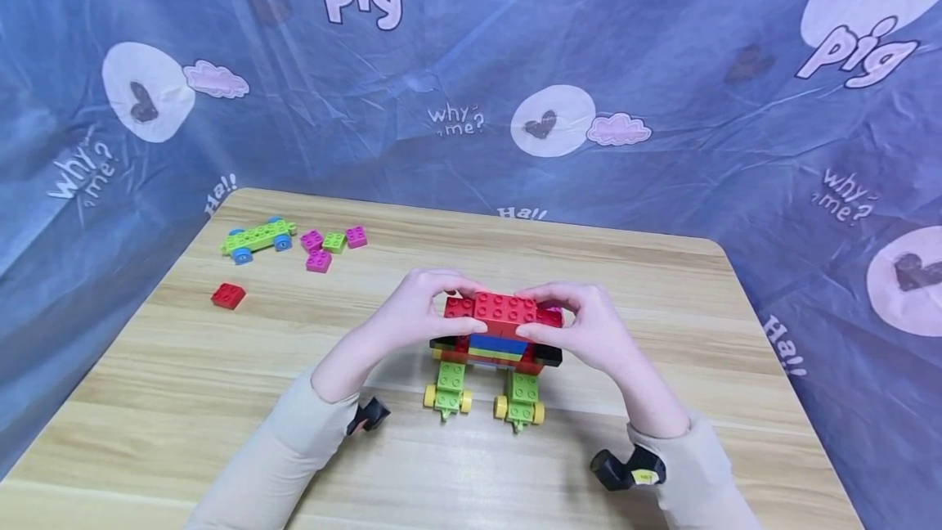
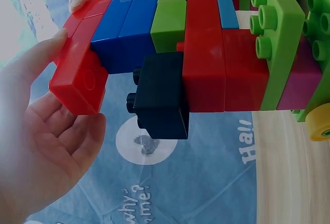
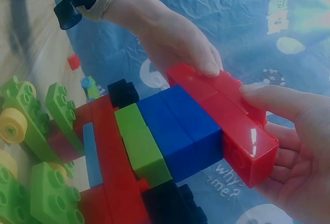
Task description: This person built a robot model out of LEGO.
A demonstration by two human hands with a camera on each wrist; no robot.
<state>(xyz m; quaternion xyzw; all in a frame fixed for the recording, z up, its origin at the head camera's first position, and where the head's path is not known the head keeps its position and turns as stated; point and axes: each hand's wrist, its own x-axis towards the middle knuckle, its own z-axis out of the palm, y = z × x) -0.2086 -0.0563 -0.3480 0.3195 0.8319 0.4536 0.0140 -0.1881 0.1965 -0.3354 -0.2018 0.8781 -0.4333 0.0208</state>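
While the left hand and the right hand hold its top from either side, a toy brick structure stands on the table in front of the person, on light-green bases with yellow wheels. Each hand pinches one end of the red top bricks, thumb on the near face and fingers curled behind. Under the red sit blue bricks, then green bricks, with a black brick sticking out on either side. The step in hand looks like fitting or adjusting this red top layer. Whether it is fully seated is hard to tell, since fingers cover its ends. The next move seems to call for keeping the layer level and pressing down evenly, without the bases rolling. Loose pieces lie well apart, toward the table's far left corner: a red brick, a few magenta bricks, a small green brick and a green car base with blue wheels.
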